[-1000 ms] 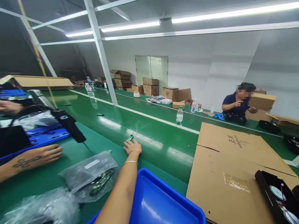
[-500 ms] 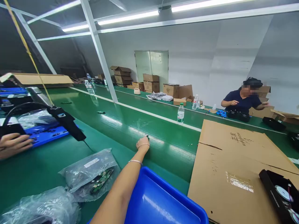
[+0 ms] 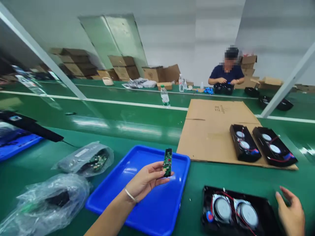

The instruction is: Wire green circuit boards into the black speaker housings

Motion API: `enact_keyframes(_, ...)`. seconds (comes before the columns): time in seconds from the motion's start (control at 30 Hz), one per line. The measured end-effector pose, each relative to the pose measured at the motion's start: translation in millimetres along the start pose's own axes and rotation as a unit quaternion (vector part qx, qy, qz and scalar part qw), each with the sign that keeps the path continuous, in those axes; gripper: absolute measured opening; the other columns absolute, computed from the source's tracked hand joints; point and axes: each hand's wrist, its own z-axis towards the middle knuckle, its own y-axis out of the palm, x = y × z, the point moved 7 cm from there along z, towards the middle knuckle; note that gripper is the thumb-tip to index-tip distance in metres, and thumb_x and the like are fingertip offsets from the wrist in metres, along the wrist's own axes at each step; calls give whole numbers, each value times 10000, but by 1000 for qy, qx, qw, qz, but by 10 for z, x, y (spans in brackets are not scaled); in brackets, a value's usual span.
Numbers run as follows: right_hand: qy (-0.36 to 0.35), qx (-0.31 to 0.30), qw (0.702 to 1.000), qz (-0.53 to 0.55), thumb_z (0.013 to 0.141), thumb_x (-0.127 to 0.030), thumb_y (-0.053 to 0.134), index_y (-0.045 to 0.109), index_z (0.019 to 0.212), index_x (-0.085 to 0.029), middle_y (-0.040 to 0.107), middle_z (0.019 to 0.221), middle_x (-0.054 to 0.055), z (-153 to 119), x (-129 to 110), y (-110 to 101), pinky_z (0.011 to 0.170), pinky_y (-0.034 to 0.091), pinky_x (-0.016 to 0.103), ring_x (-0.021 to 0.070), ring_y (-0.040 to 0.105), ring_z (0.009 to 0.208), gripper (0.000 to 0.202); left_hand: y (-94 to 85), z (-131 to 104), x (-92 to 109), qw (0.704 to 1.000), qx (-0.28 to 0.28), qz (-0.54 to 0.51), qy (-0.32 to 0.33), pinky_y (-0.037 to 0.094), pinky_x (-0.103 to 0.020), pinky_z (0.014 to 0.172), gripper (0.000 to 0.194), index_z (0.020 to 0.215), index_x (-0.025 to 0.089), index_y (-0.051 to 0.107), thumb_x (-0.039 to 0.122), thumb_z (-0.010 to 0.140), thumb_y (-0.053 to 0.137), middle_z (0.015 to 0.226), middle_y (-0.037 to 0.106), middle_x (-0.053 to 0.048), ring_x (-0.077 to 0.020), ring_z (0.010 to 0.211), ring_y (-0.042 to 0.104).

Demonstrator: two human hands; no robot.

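Observation:
My left hand (image 3: 150,178) grips a small green circuit board (image 3: 167,162) between thumb and fingers, holding it upright above the right part of a blue tray (image 3: 137,203). At the lower right, my right hand (image 3: 291,208) has its thumb and fingers apart with nothing between them. Just left of that hand lies a black speaker housing (image 3: 264,213) with two round speakers, red wires and a blue piece. Left of the tray, a plastic bag (image 3: 73,160) has circuit boards inside.
Two more speaker housings (image 3: 244,144) lie on a cardboard sheet (image 3: 209,131). A crumpled plastic bag (image 3: 56,209) is at lower left, below a black tool (image 3: 31,126). A bottle (image 3: 164,96) stands beyond the tray. Across the line, a person (image 3: 226,72) handles a black part.
The view has swung right and down. My left hand has come back from the green surface to above the tray with the board. My right hand and the near speaker housing have come into view.

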Motion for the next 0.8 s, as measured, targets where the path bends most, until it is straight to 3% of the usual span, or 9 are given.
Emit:
enact_keyframes(0.1,-2,41,997,63,742,-516,521,547,1020,-166,593,1004,128,-258,-369,-258,750,463,387,250,577,836,447,191,-255,-359,1000,-9,-17,-18,524,-244,579,360,806,155,659,197,487,820,804,711,-56,-190,743,662)
enact_keyframes(0.17,-80,-66,993,56,768,-518,520,601,892,-184,623,849,88,-532,-808,-187,704,469,333,217,582,754,365,307,-354,-584,999,-12,-26,-24,518,-246,591,381,853,175,648,220,514,816,939,708,-78,-197,790,654)
enact_keyframes(0.2,-132,-170,975,56,795,-501,509,623,852,-200,630,795,73,-723,-1034,-55,673,472,310,203,583,715,327,367,-386,-689,999,-17,-30,-26,515,-248,604,392,877,183,637,227,529,812,987,701,-86,-199,814,650)
enact_keyframes(0.27,-222,-314,921,64,847,-447,477,653,835,-220,638,770,61,-1129,-1397,174,654,475,302,200,580,717,287,489,-423,-868,999,-30,-32,-27,512,-258,637,409,907,192,610,239,551,806,997,699,-96,-201,833,645)
enact_keyframes(0.3,-251,-350,900,64,861,-418,471,664,850,-224,643,767,58,-1288,-1519,273,661,475,314,205,577,726,274,548,-433,-934,999,-37,-28,-26,513,-266,651,417,911,192,598,245,554,807,971,704,-97,-205,834,644)
enact_keyframes(0.37,-260,-368,890,70,868,-378,465,665,939,-208,651,812,67,-1445,-1644,451,727,472,358,229,574,801,272,649,-447,-1008,999,-46,-18,-15,515,-288,686,439,925,194,573,256,559,808,923,708,-92,-219,845,644)
enact_keyframes(0.53,-101,-400,886,210,822,-393,493,659,957,-174,658,909,88,-1407,-1629,803,748,485,388,228,596,815,306,789,-514,-988,998,-57,-9,24,515,-351,754,611,1079,214,504,254,555,814,879,697,-76,-243,836,652)
enact_keyframes(0.67,49,-392,818,418,740,-460,635,672,894,-186,676,959,77,-1392,-1630,906,867,473,375,214,615,919,316,801,-556,-1010,998,-60,6,27,518,-373,765,623,1091,208,534,275,541,818,879,685,-85,-284,884,648)
enact_keyframes(0.8,119,-363,753,536,642,-474,736,659,877,-186,687,734,41,-1401,-1680,911,718,531,359,183,644,678,380,737,-518,-1061,999,-30,15,37,543,-362,699,634,1074,216,571,309,502,829,1034,664,-130,-297,864,653)
